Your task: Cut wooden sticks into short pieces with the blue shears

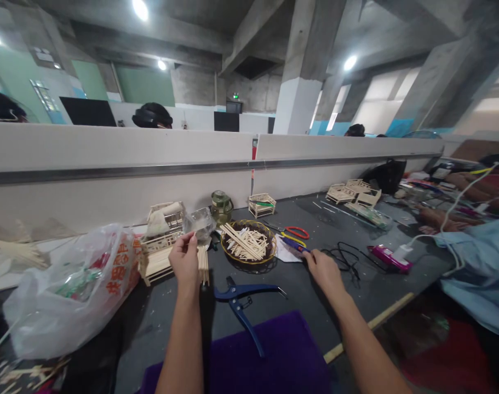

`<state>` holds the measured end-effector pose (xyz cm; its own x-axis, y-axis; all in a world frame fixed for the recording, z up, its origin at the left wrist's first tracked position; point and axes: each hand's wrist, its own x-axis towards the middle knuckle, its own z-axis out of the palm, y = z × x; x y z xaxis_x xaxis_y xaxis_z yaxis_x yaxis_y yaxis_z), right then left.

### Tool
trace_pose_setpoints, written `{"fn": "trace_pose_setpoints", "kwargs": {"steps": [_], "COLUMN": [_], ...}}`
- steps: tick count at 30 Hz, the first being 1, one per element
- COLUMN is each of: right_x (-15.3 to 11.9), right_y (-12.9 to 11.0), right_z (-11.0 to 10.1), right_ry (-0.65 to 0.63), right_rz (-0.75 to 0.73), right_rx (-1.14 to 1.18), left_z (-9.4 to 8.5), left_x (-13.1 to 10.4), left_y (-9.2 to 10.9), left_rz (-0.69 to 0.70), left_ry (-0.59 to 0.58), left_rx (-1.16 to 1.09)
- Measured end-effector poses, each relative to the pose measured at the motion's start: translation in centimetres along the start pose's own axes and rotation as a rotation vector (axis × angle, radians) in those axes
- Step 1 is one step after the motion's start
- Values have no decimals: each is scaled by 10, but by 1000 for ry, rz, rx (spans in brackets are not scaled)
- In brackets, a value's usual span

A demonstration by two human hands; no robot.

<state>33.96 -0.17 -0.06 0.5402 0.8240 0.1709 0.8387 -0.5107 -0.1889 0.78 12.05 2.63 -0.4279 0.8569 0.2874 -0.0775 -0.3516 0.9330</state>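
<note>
My left hand (pixel 185 257) is raised over the table's left-middle, thumb and fingertips pinched together; whatever is between them is too small to make out. Just beside it lie a bundle of thin wooden sticks (pixel 203 265) and a small wooden furniture model (pixel 154 262). My right hand (pixel 323 271) is closed round the end of a slim blue tool (pixel 294 244), which points left over a white paper (pixel 286 253). Between the hands stands a round woven basket (pixel 223 249) of short sticks (pixel 249 242). Nearer to me lies a blue plier-like cutter (pixel 235 295).
A white plastic bag (pixel 72 301) sits at left. Behind the basket are a green jar (pixel 222 207) and a small wooden model (pixel 262 204). Red-handled scissors (pixel 297 232), black cable (pixel 348 260) and a pink power strip (pixel 391 259) lie right. A person in a blue sleeve (pixel 479 268) sits alongside.
</note>
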Motion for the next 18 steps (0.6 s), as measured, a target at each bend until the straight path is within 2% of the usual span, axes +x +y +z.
{"fn": "trace_pose_setpoints", "kwargs": {"steps": [5, 8, 11, 15, 18], "right_x": [49, 71, 78, 77, 79], "right_y": [20, 28, 32, 33, 35], "right_z": [-32, -38, -29, -6, 8], "right_ry": [-42, -121, -215, -334, -361], "right_rz": [60, 66, 99, 173, 236], "right_rx": [229, 323, 447, 562, 570], "left_z": [0, 0, 0, 0, 0], "left_x": [1, 1, 1, -1, -1], "left_y": [-3, -2, -1, 1, 0], "left_rz": [-29, -46, -81, -113, -124], "left_ry": [-23, -25, -27, -29, -46], "left_rx": [-43, -55, -80, -102, -98]}}
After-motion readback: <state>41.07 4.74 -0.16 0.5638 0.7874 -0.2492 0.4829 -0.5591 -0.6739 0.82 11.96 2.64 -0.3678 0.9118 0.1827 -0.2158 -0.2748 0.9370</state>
